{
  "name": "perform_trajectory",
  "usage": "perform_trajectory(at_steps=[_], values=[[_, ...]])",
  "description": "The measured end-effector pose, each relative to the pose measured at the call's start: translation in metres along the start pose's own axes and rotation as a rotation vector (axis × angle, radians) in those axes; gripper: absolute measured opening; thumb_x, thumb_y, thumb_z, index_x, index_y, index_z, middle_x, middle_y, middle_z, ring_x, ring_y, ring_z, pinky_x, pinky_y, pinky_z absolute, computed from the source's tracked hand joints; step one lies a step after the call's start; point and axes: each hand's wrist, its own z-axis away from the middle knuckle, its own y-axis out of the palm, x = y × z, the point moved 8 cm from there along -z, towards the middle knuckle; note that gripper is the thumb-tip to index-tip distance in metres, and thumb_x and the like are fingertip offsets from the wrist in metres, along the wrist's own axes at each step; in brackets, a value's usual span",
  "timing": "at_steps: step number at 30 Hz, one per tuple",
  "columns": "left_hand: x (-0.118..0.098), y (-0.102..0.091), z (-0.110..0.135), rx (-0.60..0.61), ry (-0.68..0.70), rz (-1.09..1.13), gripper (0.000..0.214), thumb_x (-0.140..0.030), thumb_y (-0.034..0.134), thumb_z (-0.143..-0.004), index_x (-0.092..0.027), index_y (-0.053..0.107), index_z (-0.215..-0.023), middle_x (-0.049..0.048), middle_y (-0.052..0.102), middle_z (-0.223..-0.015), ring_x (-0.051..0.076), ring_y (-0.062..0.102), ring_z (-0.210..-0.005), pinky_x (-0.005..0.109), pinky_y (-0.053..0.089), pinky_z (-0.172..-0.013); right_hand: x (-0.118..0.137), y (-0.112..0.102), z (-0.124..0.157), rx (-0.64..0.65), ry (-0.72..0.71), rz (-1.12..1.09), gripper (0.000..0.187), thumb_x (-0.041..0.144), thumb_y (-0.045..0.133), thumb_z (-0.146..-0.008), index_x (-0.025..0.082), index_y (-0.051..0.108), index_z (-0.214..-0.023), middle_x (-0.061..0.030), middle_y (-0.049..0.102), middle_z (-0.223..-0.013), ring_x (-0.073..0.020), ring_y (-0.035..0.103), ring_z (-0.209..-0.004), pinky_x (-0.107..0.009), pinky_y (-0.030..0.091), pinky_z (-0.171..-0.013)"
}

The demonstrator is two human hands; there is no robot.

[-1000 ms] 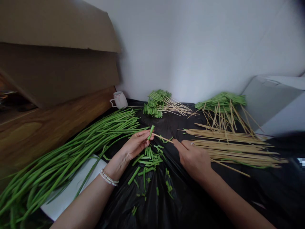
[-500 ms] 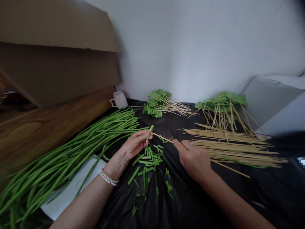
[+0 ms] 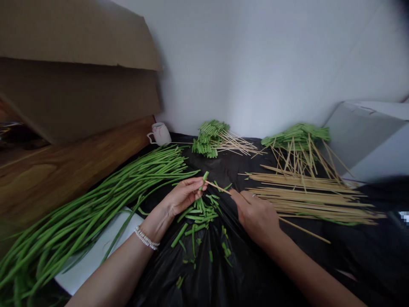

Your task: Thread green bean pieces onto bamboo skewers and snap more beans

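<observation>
My left hand [image 3: 185, 194] pinches a short piece of green bean [image 3: 205, 179] upright between thumb and fingers. From the right, my right hand [image 3: 257, 217] grips a thin bamboo skewer [image 3: 219, 186]; its tip meets the side of the bean piece, and how deep it goes in I cannot tell. The skewer's other end sticks out behind the right hand. Below the hands, a loose heap of cut bean pieces [image 3: 203, 215] lies on black plastic sheeting [image 3: 243, 268]. Uncut long green beans [image 3: 105, 204] stretch along the left, partly over a white board [image 3: 92, 260].
Skewered bean pieces [image 3: 211, 136] are stacked at the back, with another stack [image 3: 297, 135] at back right. Loose bamboo skewers [image 3: 313, 198] lie to the right. A white mug [image 3: 160, 134] stands near the wall. A cardboard box [image 3: 79, 94] rises at left, a white box [image 3: 373, 132] at right.
The right hand and skewer have shifted slightly left and down. The left hand, with the bean piece, has moved slightly right and down, so the hands are a little closer together.
</observation>
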Motion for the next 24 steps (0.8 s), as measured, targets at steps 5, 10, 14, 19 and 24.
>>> perform_trajectory(at_steps=[5, 10, 14, 19, 24], values=[[0.0, 0.003, 0.002, 0.042, -0.013, -0.011, 0.012, -0.007, 0.073, -0.073, -0.009, 0.071, -0.085, 0.0065, 0.068, -0.078, 0.008, 0.061, -0.064, 0.015, 0.049, -0.057, 0.0, 0.002, 0.001, 0.006, 0.008, 0.01, 0.029, 0.013, 0.044, -0.09, 0.017, 0.066, -0.109, 0.0002, 0.061, -0.072, -0.0118, 0.052, -0.061, -0.027, 0.028, -0.059], [0.002, 0.005, 0.004, 0.072, -0.021, -0.113, 0.017, -0.017, 0.079, -0.069, -0.01, 0.072, -0.083, 0.0054, 0.068, -0.076, 0.007, 0.059, -0.062, 0.015, 0.047, -0.058, 0.005, 0.001, 0.001, -0.002, 0.005, 0.013, 0.027, 0.012, 0.046, -0.089, 0.017, 0.066, -0.107, 0.0, 0.061, -0.072, -0.0125, 0.052, -0.062, -0.027, 0.028, -0.06], [0.015, 0.02, 0.007, 0.14, -0.06, -0.249, 0.023, -0.023, 0.083, -0.064, -0.009, 0.074, -0.08, 0.0063, 0.07, -0.075, 0.007, 0.059, -0.063, 0.016, 0.044, -0.058, 0.013, 0.003, -0.001, 0.031, -0.022, -0.023, 0.022, 0.014, 0.047, -0.09, 0.017, 0.066, -0.102, 0.0003, 0.059, -0.068, -0.0117, 0.051, -0.06, -0.028, 0.027, -0.057], [0.01, 0.027, 0.009, 0.174, 0.007, -0.432, 0.03, -0.028, 0.082, -0.064, -0.013, 0.076, -0.089, 0.0063, 0.072, -0.081, 0.01, 0.06, -0.068, 0.02, 0.044, -0.065, 0.011, 0.004, -0.001, 0.018, -0.033, 0.002, 0.023, 0.016, 0.048, -0.091, 0.017, 0.065, -0.105, 0.0002, 0.059, -0.07, -0.0116, 0.051, -0.061, -0.028, 0.028, -0.058], [-0.027, 0.007, 0.013, 0.123, 0.132, -0.799, 0.022, -0.033, 0.077, -0.069, -0.014, 0.074, -0.078, 0.003, 0.069, -0.073, 0.011, 0.056, -0.064, 0.021, 0.042, -0.063, -0.002, 0.003, 0.002, -0.017, -0.002, 0.048, 0.026, 0.017, 0.046, -0.092, 0.018, 0.065, -0.109, 0.0003, 0.06, -0.072, -0.0122, 0.051, -0.061, -0.028, 0.028, -0.059]])
